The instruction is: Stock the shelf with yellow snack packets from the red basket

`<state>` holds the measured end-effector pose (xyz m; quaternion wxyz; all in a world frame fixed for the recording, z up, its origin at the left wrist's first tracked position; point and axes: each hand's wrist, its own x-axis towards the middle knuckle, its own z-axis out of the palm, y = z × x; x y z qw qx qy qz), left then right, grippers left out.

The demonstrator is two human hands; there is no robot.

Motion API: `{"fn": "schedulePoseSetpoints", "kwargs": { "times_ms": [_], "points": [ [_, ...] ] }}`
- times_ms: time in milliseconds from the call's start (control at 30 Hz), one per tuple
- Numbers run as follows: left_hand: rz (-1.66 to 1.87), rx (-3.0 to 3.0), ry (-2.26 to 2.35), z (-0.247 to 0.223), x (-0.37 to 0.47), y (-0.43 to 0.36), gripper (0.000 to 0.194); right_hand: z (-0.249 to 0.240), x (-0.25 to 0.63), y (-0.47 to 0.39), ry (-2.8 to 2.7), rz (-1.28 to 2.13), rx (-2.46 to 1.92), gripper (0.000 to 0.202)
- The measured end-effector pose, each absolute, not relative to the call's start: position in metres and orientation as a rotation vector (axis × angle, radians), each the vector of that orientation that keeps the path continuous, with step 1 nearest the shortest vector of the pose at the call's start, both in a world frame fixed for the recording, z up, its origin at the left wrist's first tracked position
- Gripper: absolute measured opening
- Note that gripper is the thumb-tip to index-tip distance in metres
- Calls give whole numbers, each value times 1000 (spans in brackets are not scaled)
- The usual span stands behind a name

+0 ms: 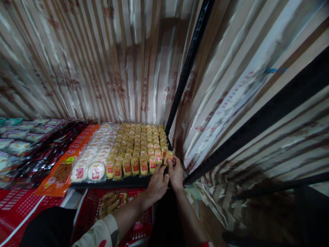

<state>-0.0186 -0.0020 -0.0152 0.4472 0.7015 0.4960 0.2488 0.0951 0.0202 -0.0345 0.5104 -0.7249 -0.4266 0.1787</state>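
Rows of small yellow packaged cakes (pixel 135 166) with red labels stand on a black shelf (pixel 110 185). At the right end of the front row, my right hand (pixel 176 172) pinches one yellow packaged cake (pixel 168 156) between thumb and fingers. Close beside it, my left hand (pixel 158 181) reaches to the front row, its fingertips at the cakes near the end and its thumb apart from the fingers. No item shows inside my left hand. Left of the yellow cakes lie white round packaged cakes (pixel 96 171) in clear wrappers.
Orange snack packs (pixel 60 169) and dark shiny packets (pixel 38 164) lie farther left. A red basket (pixel 86 209) holding yellow packages is below the shelf. Black metal posts (pixel 187 65) and striped printed sheeting (pixel 128 61) stand behind and to the right.
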Motion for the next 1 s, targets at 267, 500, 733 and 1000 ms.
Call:
{"fn": "schedulePoseSetpoints", "kwargs": {
  "times_ms": [267,500,733,1000],
  "points": [
    [638,1703,1244,-28,-18,-1,47,-55,92,30,-1169,368,-1749,56],
    [624,1718,1218,-25,-19,0,48,-68,90,32,-1293,209,-1721,53],
    [839,1851,1107,-23,-34,-20,40,-71,88,30,-1324,102,-1838,62],
    [924,1884,984,-47,-112,-72,32,-45,67,12,-1288,-173,-1767,55]
  ]
}}
